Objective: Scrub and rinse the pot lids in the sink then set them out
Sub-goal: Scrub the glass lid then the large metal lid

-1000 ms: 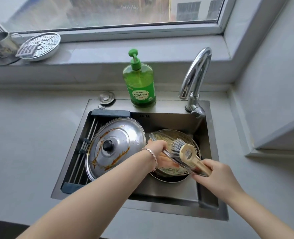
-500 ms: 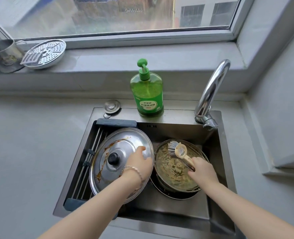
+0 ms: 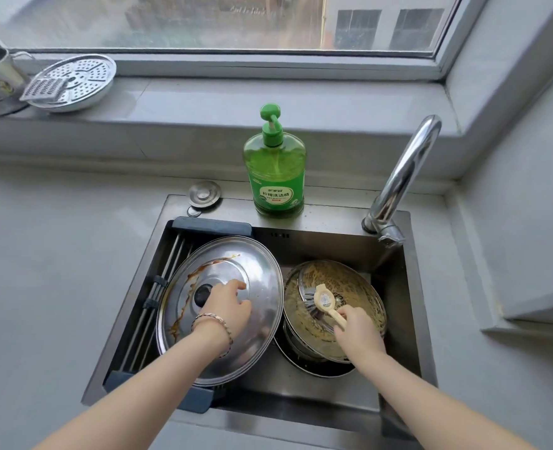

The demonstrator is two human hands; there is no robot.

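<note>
Fingers of the left hand (image 3: 228, 308) rest loosely bent, gripping nothing, on the large round sauce-streaked stainless-steel lid (image 3: 262, 280), which lies tilted in the left half of the steel sink (image 3: 333, 222). In the sink's right half the right hand (image 3: 358, 329) grips the cream plastic dish brush (image 3: 323, 299), bristles against the greasy round glass lid (image 3: 359, 287).
</note>
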